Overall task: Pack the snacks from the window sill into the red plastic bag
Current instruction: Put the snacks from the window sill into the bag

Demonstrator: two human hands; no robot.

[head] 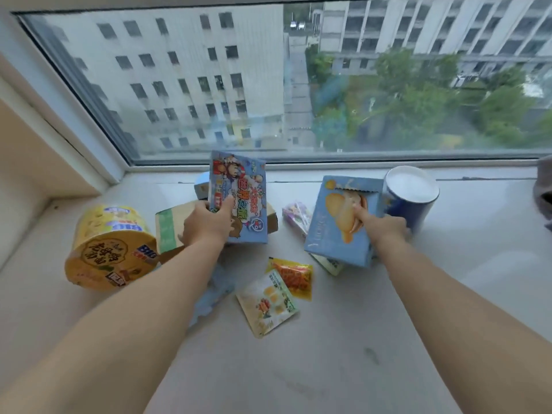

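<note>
My left hand (206, 224) grips a blue cartoon-printed snack box (242, 186), tilted upright above the sill, thumb on its front. My right hand (382, 225) grips a light blue biscuit box (337, 228), lifted at an angle with the thumb across its picture. On the white window sill (358, 339) lie a yellow noodle tub (110, 249) on its side at the left, a brown cardboard box (170, 225) behind my left hand, and two small sachets (268, 303) (294, 277) in the middle. No red plastic bag is in view.
A blue cylindrical can (413, 198) with a white lid stands behind the biscuit box. A small pastel packet (295, 218) lies between the two boxes. A pale blue packet (212, 294) shows under my left forearm. Grey cloth (545, 192) sits at the right edge. The window pane closes off the back.
</note>
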